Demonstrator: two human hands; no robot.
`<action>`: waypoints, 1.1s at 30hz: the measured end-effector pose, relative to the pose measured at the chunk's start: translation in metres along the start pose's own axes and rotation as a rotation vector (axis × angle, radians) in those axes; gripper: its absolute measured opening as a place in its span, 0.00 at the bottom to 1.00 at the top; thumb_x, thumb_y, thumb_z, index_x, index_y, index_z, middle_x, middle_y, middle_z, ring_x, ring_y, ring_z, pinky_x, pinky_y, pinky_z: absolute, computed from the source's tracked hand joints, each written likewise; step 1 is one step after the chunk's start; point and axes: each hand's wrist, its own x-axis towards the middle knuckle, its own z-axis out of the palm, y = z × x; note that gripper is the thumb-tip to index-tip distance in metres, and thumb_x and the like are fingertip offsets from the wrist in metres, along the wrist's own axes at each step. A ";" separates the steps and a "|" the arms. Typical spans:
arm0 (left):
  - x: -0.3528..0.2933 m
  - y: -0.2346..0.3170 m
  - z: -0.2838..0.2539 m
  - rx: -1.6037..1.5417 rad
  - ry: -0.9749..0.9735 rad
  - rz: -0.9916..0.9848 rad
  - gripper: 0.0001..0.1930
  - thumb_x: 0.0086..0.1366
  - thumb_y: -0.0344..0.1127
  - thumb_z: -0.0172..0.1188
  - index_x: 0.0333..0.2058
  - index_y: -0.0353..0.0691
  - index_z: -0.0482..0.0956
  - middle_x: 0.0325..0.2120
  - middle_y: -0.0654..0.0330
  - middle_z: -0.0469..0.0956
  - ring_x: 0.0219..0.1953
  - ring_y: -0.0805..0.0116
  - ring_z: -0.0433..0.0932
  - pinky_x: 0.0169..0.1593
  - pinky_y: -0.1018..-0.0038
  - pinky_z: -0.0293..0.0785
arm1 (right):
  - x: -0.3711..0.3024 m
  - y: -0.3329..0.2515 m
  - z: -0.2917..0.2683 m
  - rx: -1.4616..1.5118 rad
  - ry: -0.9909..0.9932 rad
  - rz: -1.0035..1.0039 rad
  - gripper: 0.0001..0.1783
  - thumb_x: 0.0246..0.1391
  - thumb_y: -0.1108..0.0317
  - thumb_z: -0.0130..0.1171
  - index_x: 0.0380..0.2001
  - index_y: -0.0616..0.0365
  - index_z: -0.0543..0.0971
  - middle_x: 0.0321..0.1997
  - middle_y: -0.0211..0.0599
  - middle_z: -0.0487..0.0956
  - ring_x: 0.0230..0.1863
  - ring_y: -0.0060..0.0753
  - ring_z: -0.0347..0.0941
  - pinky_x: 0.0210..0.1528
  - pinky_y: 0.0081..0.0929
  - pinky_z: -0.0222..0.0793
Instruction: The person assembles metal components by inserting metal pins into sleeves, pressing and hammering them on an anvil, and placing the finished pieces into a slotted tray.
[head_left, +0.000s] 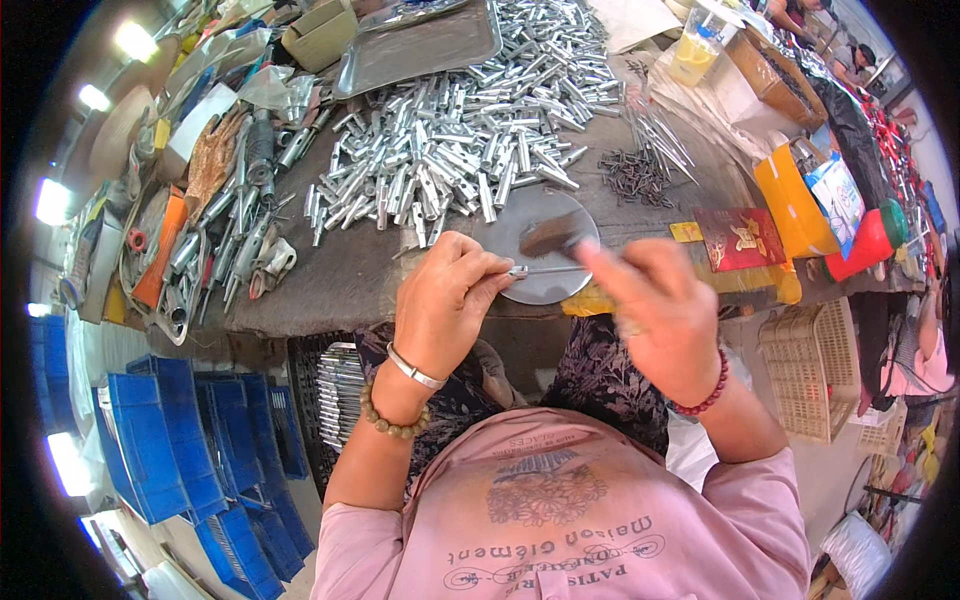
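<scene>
My left hand (450, 295) is closed, pinching a small silvery metal part (517, 271) over the near side of a round grey metal plate (545, 210). From this part a thin metal rod (556, 269) stretches toward my right hand (660, 310), which is smeared by motion. My right fingers look wrapped round a hammer, whose brown blurred head (548, 236) is above the plate. Its handle is mostly hidden by the hand. Just beyond the plate spreads a big heap of silvery metal tubes (440, 150).
A metal tray (420, 50) stands behind the heap. Dark screws (638, 178) and thin rods (665, 135) lie right of it. Farther right are a red packet (740, 238) and an orange box (790, 200). Tools and an orange-brown glove (212, 160) crowd the left. Blue bins (160, 440) stand below.
</scene>
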 end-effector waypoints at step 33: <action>0.000 -0.003 0.002 -0.146 -0.056 -0.095 0.09 0.60 0.23 0.74 0.39 0.37 0.88 0.35 0.61 0.78 0.36 0.68 0.79 0.39 0.74 0.75 | -0.005 0.001 0.011 -0.012 -0.053 0.034 0.35 0.46 0.85 0.63 0.58 0.46 0.87 0.38 0.36 0.76 0.33 0.38 0.80 0.34 0.34 0.78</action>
